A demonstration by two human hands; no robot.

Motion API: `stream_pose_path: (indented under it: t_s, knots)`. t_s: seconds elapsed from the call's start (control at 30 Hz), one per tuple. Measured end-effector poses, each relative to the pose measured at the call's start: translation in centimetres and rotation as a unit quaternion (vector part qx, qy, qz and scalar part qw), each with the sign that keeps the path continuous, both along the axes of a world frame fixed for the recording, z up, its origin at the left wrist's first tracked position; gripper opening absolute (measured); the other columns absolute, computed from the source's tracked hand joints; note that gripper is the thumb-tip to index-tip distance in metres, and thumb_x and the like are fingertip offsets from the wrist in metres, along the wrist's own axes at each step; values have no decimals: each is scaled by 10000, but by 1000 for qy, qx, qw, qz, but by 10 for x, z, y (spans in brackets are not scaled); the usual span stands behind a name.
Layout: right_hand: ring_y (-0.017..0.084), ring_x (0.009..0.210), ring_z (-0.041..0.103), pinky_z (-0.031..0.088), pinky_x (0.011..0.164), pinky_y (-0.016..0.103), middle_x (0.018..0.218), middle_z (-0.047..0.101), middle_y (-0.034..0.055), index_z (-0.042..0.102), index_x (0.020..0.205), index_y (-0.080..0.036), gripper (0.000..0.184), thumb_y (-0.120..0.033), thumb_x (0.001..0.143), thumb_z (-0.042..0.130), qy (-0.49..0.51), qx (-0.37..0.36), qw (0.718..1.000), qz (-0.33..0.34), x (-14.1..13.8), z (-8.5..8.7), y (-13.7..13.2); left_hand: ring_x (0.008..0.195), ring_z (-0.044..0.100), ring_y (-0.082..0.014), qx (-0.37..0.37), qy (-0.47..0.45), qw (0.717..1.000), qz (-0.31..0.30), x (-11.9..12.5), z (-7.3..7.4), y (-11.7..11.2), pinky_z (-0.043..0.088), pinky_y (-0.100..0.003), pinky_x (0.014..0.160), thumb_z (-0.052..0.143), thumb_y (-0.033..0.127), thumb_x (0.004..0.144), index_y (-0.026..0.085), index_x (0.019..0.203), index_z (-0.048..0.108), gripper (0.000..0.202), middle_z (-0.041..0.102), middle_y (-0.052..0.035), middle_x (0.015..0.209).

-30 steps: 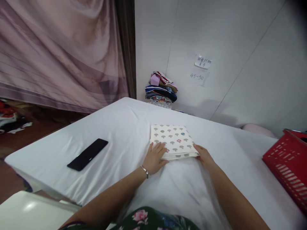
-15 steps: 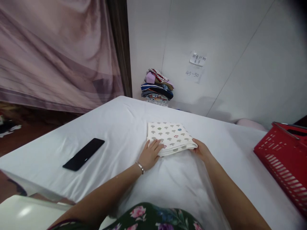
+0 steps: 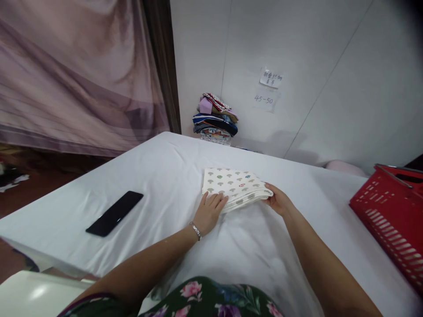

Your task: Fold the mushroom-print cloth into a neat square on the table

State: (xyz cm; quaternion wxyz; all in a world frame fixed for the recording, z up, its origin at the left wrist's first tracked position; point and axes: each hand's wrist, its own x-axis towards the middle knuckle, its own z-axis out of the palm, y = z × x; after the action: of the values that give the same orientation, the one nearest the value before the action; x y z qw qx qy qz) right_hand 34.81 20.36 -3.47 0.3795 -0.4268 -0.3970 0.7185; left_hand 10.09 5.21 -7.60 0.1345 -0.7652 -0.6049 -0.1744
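Observation:
A folded white cloth (image 3: 228, 179) printed with grey mushroom shapes and a few coloured marks lies on the white-covered table (image 3: 158, 176). Its layered near edge faces me, and the right corner is raised a little. My left hand (image 3: 209, 213) rests with its fingers stretched out over the cloth's near left corner. At the right corner, my right hand (image 3: 276, 199) pinches the layers, thumb on top and the other fingers partly hidden beneath.
A black phone-like slab (image 3: 115, 213) lies on the table to the left. At the right edge stands a red basket (image 3: 390, 211). Beyond the far edge rises a stack of folded fabrics (image 3: 215, 119) against the wall. A pink curtain (image 3: 82, 79) hangs at the left.
The cloth's right corner has come up slightly in my right hand, so more of its layered edge shows. My left hand stays on the near left corner.

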Motion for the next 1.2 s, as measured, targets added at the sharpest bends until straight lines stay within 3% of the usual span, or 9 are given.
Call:
stream_pose_path:
  t_s: [0.2,0.4,0.57,0.77,0.9,1.07,1.2]
  knots:
    - [114,637,628,541,543,226,802,690,-22,622,978,-238,225,-249,753,625,11,-21,1000,-4,-2,0,-5,1151,448,-230,-21,-6,1000,8,2,4,5,207,-484,1063,503,63,710,187,1332,374,647,472,-88,1325]
    - [112,639,625,544,552,234,806,684,-30,603,1005,-242,255,-251,752,634,18,-31,999,-17,3,-6,-15,1121,472,-221,-6,5,1000,13,2,-2,10,220,-477,1054,424,9,724,194,1340,381,644,511,-87,1276]
    - [129,645,633,552,542,278,921,679,-22,543,1105,-284,386,-230,737,647,16,-42,998,-45,3,-11,-19,1110,480,-230,4,5,1000,13,-5,0,9,227,-481,1047,409,6,721,197,1338,397,645,526,-87,1263]
    - [126,687,630,555,585,285,1009,667,-7,453,1256,-322,566,-267,735,666,15,-7,1000,-25,4,-11,-26,1090,492,-225,1,12,1000,13,-10,2,7,221,-475,1052,416,29,734,196,1335,400,624,559,-93,1206]
    - [135,706,627,547,587,272,955,682,-1,548,1165,-286,463,-278,720,678,16,11,1000,-15,7,-13,-31,1036,517,-214,-2,11,1000,3,-12,4,8,213,-476,1053,405,23,738,188,1331,402,615,593,-86,1132]
    - [126,648,615,526,547,241,833,692,-9,633,999,-247,313,-283,694,692,35,30,998,-40,6,-14,-33,1047,508,-217,2,-4,1000,-12,-17,19,9,239,-460,1044,413,23,728,197,1353,370,650,573,-85,1149]
    - [134,647,618,505,532,240,806,697,-13,651,904,-245,217,-273,690,677,54,56,992,-100,10,1,-28,1041,504,-214,2,-20,999,-38,-11,43,13,376,-393,930,389,2,725,198,1372,335,678,558,-92,1143]
